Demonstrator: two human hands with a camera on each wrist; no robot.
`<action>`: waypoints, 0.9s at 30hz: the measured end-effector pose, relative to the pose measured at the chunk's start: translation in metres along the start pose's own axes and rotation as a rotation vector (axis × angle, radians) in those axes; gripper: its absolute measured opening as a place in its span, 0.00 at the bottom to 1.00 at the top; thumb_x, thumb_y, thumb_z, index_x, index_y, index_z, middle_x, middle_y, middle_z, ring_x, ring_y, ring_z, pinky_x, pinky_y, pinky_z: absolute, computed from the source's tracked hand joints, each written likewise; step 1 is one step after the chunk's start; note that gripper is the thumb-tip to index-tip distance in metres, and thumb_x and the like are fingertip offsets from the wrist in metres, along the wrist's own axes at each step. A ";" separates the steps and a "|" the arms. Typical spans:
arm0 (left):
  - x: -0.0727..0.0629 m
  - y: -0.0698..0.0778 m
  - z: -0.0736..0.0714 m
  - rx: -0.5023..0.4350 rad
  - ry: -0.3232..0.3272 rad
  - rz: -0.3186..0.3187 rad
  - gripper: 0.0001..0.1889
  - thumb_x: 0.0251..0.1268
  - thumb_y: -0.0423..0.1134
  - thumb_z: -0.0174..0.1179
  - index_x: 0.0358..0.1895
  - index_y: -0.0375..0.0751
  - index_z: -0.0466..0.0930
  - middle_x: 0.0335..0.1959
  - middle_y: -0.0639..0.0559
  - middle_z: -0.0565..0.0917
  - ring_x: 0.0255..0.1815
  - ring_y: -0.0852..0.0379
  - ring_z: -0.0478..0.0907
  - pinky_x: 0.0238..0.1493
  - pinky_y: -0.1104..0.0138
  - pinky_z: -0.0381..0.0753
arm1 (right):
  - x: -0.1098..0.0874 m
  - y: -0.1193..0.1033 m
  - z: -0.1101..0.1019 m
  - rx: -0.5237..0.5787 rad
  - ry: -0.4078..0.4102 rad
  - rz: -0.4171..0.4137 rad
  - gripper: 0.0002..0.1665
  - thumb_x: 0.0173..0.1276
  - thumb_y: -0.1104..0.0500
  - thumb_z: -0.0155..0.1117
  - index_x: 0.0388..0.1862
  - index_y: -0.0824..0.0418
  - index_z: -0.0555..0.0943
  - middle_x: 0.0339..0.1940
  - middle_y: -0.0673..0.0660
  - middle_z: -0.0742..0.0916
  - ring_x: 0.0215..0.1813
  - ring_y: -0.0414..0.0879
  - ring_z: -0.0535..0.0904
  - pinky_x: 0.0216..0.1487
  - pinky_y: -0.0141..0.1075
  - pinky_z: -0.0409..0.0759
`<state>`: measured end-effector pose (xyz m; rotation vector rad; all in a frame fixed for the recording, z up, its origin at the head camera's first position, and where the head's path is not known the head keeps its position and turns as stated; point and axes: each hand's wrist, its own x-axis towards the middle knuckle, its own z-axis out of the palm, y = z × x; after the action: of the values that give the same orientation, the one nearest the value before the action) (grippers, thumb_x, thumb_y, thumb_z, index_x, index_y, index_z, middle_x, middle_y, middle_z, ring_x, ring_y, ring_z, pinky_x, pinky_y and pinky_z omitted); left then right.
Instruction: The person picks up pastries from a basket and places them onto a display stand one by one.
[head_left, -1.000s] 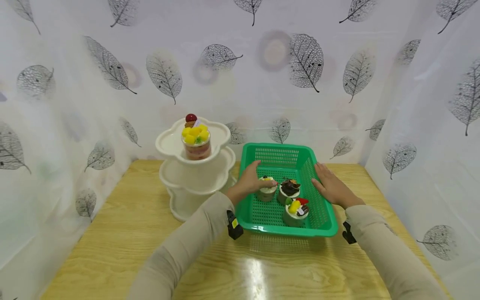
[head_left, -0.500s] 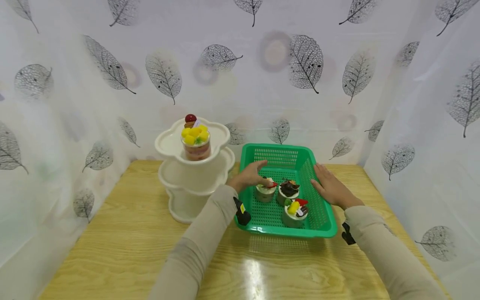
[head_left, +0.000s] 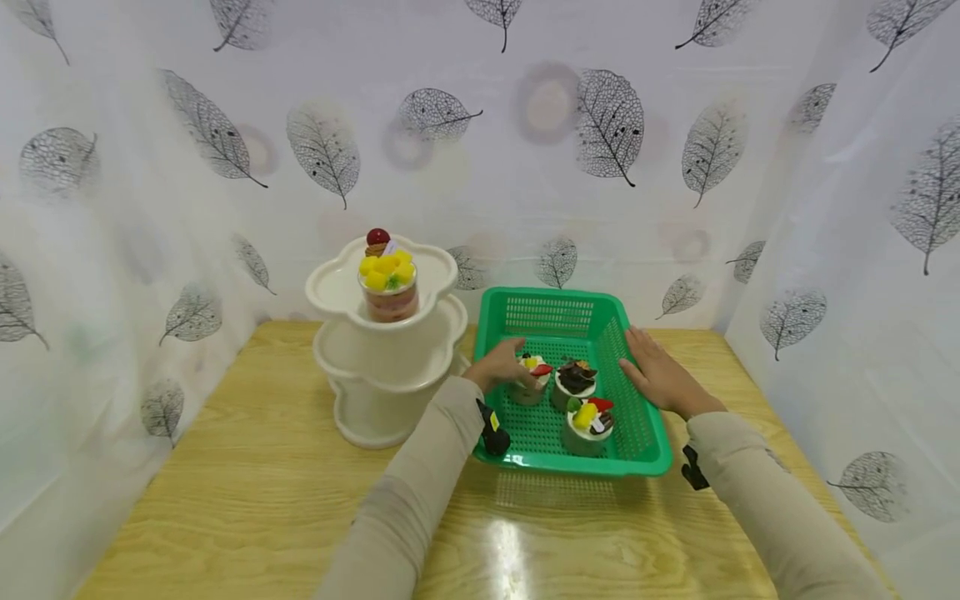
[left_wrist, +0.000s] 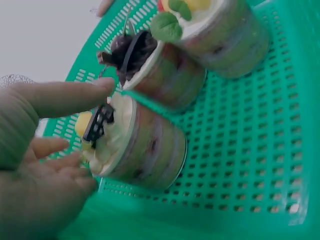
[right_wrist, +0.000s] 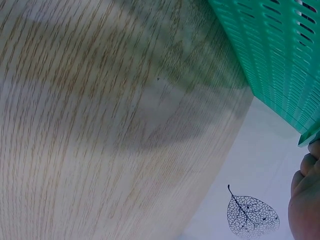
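Note:
My left hand (head_left: pixel 501 367) is inside the green plastic basket (head_left: pixel 573 465), its thumb and fingers spread around the top of a cream-topped dessert cup (head_left: pixel 528 392). In the left wrist view, a gap shows between the thumb (left_wrist: pixel 75 97) and fingers, with the layered cup (left_wrist: pixel 145 145) between and just beyond them; firm contact is not visible. Beside it stand a chocolate-topped dessert cup (head_left: pixel 575 385) and one with yellow fruit and a strawberry (head_left: pixel 587 429). My right hand (head_left: pixel 663 375) rests with straight fingers against the basket's right rim.
Left of the basket stands a cream-coloured three-tier stand (head_left: pixel 390 354) with scalloped trays. Its top tier holds a dessert cup with yellow fruit cubes (head_left: pixel 388 287) and, behind it, another topped with a red cherry (head_left: pixel 378 238). A leaf-print curtain (head_left: pixel 450 167) surrounds the wooden table (head_left: pixel 247 483).
My left hand has moved slightly lower around the cream-topped cup, its fingers coming down behind it. The right hand stays at the basket rim.

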<state>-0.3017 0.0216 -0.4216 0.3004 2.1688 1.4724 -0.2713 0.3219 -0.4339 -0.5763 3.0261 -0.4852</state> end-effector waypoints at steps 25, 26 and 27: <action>0.014 -0.008 0.014 0.164 0.151 -0.155 0.42 0.45 0.25 0.72 0.68 0.30 0.63 0.62 0.34 0.71 0.59 0.39 0.71 0.55 0.52 0.77 | 0.000 0.001 0.002 -0.004 0.014 -0.004 0.41 0.80 0.46 0.36 0.75 0.73 0.43 0.77 0.72 0.47 0.76 0.68 0.41 0.74 0.59 0.41; 0.014 -0.008 0.015 0.163 0.156 -0.152 0.42 0.44 0.25 0.72 0.67 0.30 0.64 0.62 0.34 0.71 0.59 0.39 0.72 0.55 0.52 0.78 | 0.000 0.001 0.002 -0.003 0.014 -0.004 0.41 0.80 0.46 0.36 0.75 0.73 0.43 0.76 0.72 0.47 0.76 0.68 0.41 0.74 0.59 0.41; 0.014 -0.008 0.015 0.164 0.162 -0.147 0.42 0.44 0.25 0.72 0.67 0.30 0.64 0.61 0.34 0.72 0.58 0.39 0.72 0.54 0.52 0.78 | 0.001 0.001 0.002 -0.005 0.015 -0.005 0.40 0.80 0.46 0.36 0.75 0.73 0.43 0.76 0.72 0.48 0.76 0.68 0.41 0.74 0.59 0.41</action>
<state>-0.3053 0.0363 -0.4374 0.0764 2.3907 1.2795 -0.2721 0.3221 -0.4356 -0.5828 3.0419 -0.4841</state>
